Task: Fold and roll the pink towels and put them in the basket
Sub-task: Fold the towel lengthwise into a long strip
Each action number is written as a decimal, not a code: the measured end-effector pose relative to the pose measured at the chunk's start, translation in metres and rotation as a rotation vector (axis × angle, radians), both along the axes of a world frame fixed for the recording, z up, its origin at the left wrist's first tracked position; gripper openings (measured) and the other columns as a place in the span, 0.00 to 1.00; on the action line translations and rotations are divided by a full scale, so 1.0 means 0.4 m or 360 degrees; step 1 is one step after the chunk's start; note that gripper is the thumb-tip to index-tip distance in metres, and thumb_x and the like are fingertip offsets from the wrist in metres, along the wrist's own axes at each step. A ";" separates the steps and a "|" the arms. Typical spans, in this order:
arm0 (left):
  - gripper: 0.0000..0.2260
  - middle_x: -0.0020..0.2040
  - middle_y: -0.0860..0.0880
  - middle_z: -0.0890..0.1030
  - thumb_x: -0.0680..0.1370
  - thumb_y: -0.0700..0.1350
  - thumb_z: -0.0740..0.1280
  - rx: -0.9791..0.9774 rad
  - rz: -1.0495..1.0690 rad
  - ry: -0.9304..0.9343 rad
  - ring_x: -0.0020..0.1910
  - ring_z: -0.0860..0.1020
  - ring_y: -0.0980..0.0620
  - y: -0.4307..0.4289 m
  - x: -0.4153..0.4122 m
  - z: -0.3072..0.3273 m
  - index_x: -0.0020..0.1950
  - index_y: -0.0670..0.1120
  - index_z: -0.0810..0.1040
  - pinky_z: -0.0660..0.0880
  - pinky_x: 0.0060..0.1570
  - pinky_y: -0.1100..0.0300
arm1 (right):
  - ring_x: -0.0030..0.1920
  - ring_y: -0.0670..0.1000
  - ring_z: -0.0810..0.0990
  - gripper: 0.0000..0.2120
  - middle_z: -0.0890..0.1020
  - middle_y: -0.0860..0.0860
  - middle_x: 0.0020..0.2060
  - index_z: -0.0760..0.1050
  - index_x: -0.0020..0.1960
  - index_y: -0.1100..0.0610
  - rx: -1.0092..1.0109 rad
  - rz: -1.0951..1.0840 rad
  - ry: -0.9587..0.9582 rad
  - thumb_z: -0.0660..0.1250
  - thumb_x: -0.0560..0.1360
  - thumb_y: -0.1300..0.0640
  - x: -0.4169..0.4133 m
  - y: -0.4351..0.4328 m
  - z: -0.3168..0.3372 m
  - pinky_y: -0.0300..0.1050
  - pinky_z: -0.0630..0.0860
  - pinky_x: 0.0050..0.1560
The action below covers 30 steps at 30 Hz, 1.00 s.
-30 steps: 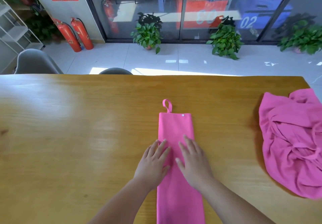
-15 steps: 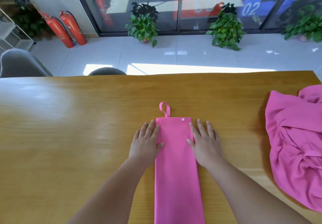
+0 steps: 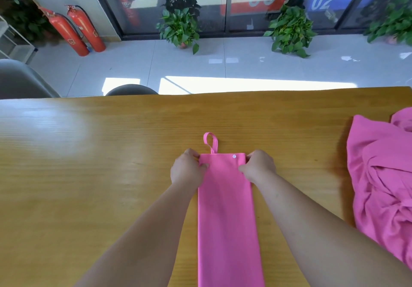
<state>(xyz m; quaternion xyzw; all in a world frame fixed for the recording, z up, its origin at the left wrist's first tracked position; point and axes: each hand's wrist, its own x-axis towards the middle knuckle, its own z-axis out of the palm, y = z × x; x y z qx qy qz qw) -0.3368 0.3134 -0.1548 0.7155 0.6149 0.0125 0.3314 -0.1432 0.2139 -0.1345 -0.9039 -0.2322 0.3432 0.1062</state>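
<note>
L hand (image 3: 187, 168): fingers curled, thumb on top of the cloth, pinching the far-left corner of the folded towel (image 3: 227, 208).
R hand (image 3: 258, 166): same grip on the far-right corner, fingers curled in, thumb tip on the top face.
Both hands knuckles-up. Forearms come in from the near edge of the desk (image 3: 89, 175), one on each side of the strip.

Folded towel: pink, long narrow strip, lying flat. Long axis runs from the near edge twd the far edge, approx. mid-desk left-to-right. Near end runs out of frame at the bottom; far end sits between the two hands. Whether the pinched corners are lifted off the wood: cannot tell.
Hanging loop (image 3: 210, 141): sticks out past the far end at its left side, flat on the desk, pointing twd the far edge.
White snap button (image 3: 234, 156): on the top face by the far-right corner, just beside the R hand.

Towel pile (image 3: 383, 175): same pink, crumpled, unfolded, at the right edge of the desk, well apart from the strip, partly cut off by the frame. No. of towels in it not readable.

Desk: yellow-brown wood, glossy, glare patch twd the left side.

Beyond the far edge: dark chair back (image 3: 131, 90) close to the desk, grey chair (image 3: 20, 81) further left. Pale tiled floor w/ sun patch. Two red fire extinguishers (image 3: 66, 33) by the wall at left. Three potted plants (image 3: 180, 28) along a glass front; "02" visible behind the glass.
</note>
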 end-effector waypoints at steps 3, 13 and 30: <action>0.11 0.43 0.55 0.85 0.74 0.52 0.75 -0.0099 0.0016 0.0003 0.48 0.83 0.50 0.010 0.006 0.006 0.55 0.55 0.80 0.82 0.47 0.52 | 0.37 0.54 0.83 0.04 0.85 0.52 0.36 0.84 0.41 0.55 0.0055 -0.0079 0.0088 0.75 0.72 0.54 -0.001 -0.009 0.010 0.42 0.73 0.32; 0.03 0.42 0.53 0.87 0.78 0.47 0.76 -0.0342 0.0280 -0.0658 0.42 0.85 0.53 -0.006 -0.047 0.090 0.50 0.51 0.86 0.80 0.40 0.56 | 0.44 0.52 0.86 0.15 0.89 0.53 0.44 0.79 0.52 0.56 0.0928 -0.0475 0.0773 0.80 0.71 0.66 -0.011 -0.082 0.082 0.46 0.79 0.46; 0.05 0.40 0.54 0.86 0.77 0.51 0.77 -0.0066 0.0295 -0.0853 0.39 0.84 0.58 -0.023 -0.066 0.125 0.46 0.52 0.85 0.76 0.35 0.64 | 0.37 0.47 0.79 0.09 0.86 0.50 0.42 0.81 0.48 0.51 0.1255 -0.0462 0.0403 0.80 0.75 0.59 -0.034 -0.095 0.136 0.49 0.77 0.44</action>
